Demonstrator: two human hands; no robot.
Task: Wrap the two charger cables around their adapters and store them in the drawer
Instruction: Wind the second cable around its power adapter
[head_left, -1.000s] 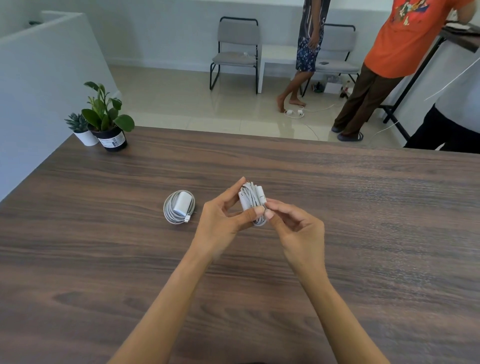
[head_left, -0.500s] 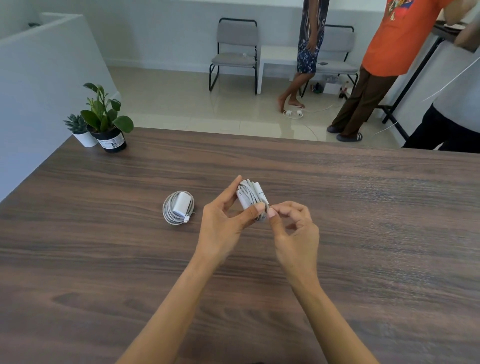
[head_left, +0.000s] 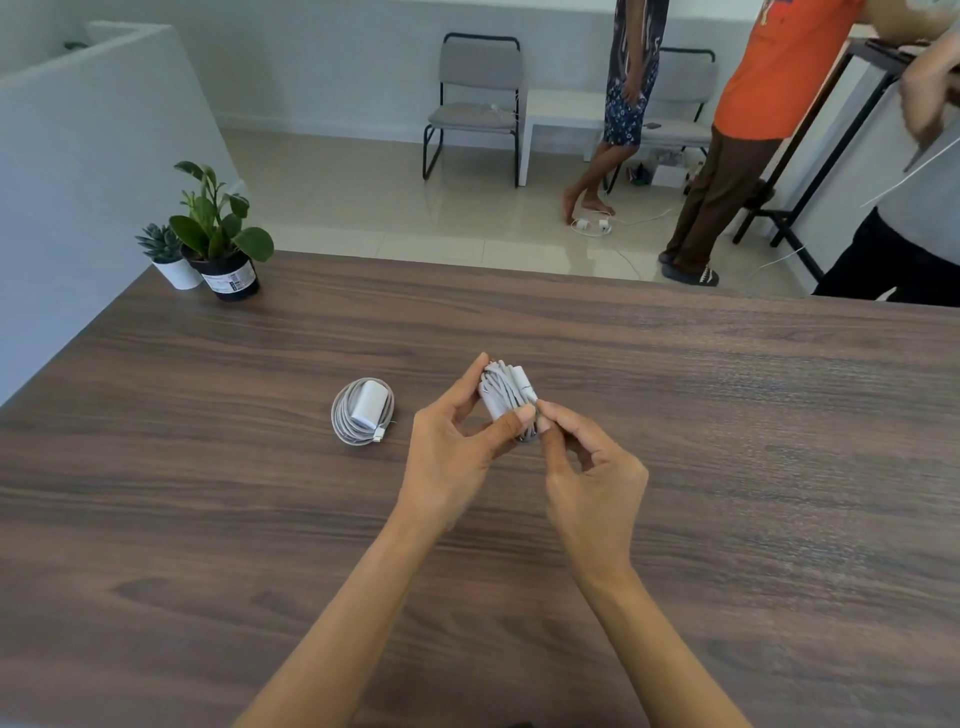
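Observation:
My left hand (head_left: 457, 457) grips a white charger adapter with its cable wound around it (head_left: 506, 395), held just above the wooden table (head_left: 727, 441). The thumb lies across the front of the bundle and the forefinger reaches over its top. My right hand (head_left: 587, 467) pinches the cable at the bundle's lower right side with thumb and forefinger. A second white adapter wrapped in a grey-white cable coil (head_left: 362, 410) lies flat on the table to the left of my hands. No drawer is in view.
Two potted plants, one in a black pot (head_left: 228, 270) and one in a white pot (head_left: 174, 265), stand at the table's far left corner beside a white partition wall. Beyond the far edge stand people, two chairs (head_left: 475, 104) and a black-framed desk.
My right-hand fingers curled in from a flatter touch to a pinch at the bundle's lower right. The bundle and left hand stayed almost in place. The coil on the table has not moved.

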